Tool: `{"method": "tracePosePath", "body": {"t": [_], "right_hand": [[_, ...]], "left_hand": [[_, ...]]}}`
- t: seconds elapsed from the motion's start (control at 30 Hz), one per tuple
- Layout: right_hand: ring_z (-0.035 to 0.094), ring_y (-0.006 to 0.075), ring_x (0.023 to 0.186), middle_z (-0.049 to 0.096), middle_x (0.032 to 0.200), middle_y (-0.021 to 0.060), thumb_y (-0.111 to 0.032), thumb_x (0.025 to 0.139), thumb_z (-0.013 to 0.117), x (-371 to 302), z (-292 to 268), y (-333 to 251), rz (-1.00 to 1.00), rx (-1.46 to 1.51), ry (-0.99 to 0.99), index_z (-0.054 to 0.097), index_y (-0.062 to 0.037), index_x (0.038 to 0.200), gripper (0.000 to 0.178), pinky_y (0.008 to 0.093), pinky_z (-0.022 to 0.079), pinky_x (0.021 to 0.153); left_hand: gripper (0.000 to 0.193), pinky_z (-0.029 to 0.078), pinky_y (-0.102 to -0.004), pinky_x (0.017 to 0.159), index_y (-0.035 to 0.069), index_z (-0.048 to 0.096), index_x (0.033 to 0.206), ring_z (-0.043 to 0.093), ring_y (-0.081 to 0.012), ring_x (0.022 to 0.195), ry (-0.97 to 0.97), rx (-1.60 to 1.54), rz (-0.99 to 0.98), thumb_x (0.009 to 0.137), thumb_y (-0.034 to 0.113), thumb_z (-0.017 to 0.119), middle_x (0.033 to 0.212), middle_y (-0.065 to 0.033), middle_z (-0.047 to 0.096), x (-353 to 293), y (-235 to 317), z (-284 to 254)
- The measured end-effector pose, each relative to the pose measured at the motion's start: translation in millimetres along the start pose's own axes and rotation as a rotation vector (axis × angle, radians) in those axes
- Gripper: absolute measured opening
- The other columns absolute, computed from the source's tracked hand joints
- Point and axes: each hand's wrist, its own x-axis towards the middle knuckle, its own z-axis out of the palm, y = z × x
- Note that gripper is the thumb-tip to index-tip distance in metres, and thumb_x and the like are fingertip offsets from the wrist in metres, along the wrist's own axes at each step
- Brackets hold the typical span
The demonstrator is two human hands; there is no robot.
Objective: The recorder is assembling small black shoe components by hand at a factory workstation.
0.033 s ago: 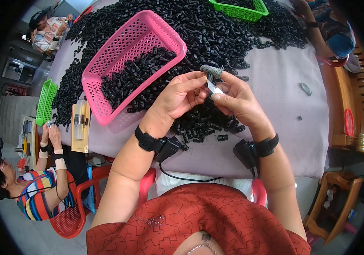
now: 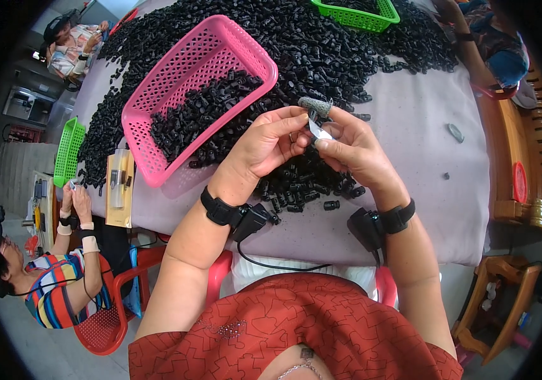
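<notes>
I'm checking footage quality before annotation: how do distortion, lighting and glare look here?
Head view: the tablecloth's edges bow toward a black rim; head view: a bright highlight on the white piece at the right hand obscures detail; head view: a pinkish shadow lies beside the pink basket; head view: the piled black parts merge darkly.

Well right of the pink basket (image 2: 185,73), the tablecloth (image 2: 419,152) leaves passage; heaped black parts (image 2: 312,47) obstruct the basket's far side.
</notes>
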Motion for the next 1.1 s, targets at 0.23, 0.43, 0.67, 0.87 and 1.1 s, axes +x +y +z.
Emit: {"method": "tracePosePath", "body": {"t": [0.23,0.43,0.67,0.87,1.1], "right_hand": [[0.045,0.0012,0.056,0.056,0.076,-0.0037,-0.010,0.090,0.064,0.0,-3.7,0.3,0.002,0.029,-0.028,0.048,-0.0018,0.135,0.048,0.0162,0.034,0.045],[0.046,0.0004,0.056,0.061,0.083,-0.0020,-0.010,0.091,0.063,4.1,-9.8,1.4,0.025,0.001,0.040,0.050,-0.0010,0.133,0.045,0.0150,0.034,0.046],[0.044,0.0010,0.056,0.055,0.076,-0.0041,-0.009,0.090,0.064,0.7,-3.5,0.8,0.015,0.043,-0.031,0.045,-0.0014,0.138,0.052,0.0156,0.033,0.046],[0.044,0.0014,0.056,0.052,0.074,-0.0045,-0.009,0.090,0.065,-0.4,-2.0,-2.6,0.033,0.026,-0.041,0.043,-0.0026,0.140,0.055,0.0162,0.032,0.046],[0.044,0.0015,0.057,0.057,0.078,-0.0028,-0.009,0.090,0.065,-0.5,-3.7,-2.3,0.019,0.012,-0.027,0.045,-0.0026,0.138,0.053,0.0158,0.033,0.046]], "left_hand": [[0.012,0.054,-0.0222,0.061,0.004,0.064,0.102,0.063,-0.0091,0.065,-0.058,-0.017,-0.032,0.094,0.013,0.062,0.082,-0.0039,0.067,0.5,0.8,-2.5],[0.013,0.055,-0.0234,0.062,0.004,0.064,0.103,0.063,-0.0088,0.065,-0.035,-0.028,-0.049,0.094,0.013,0.062,0.082,-0.0044,0.067,1.2,-3.9,-1.4],[0.012,0.056,-0.0224,0.061,0.005,0.064,0.102,0.063,-0.0095,0.066,-0.026,-0.032,-0.018,0.093,0.012,0.062,0.082,-0.0039,0.067,3.0,-3.0,-4.4],[0.011,0.055,-0.0212,0.060,0.006,0.064,0.102,0.063,-0.0093,0.066,-0.007,-0.029,-0.012,0.094,0.012,0.063,0.083,-0.0031,0.066,1.5,-3.4,-2.4],[0.014,0.052,-0.0210,0.060,0.005,0.063,0.105,0.061,-0.0088,0.067,-0.036,0.021,-0.008,0.094,0.014,0.062,0.084,-0.0024,0.065,1.3,-3.3,-3.5]]}}
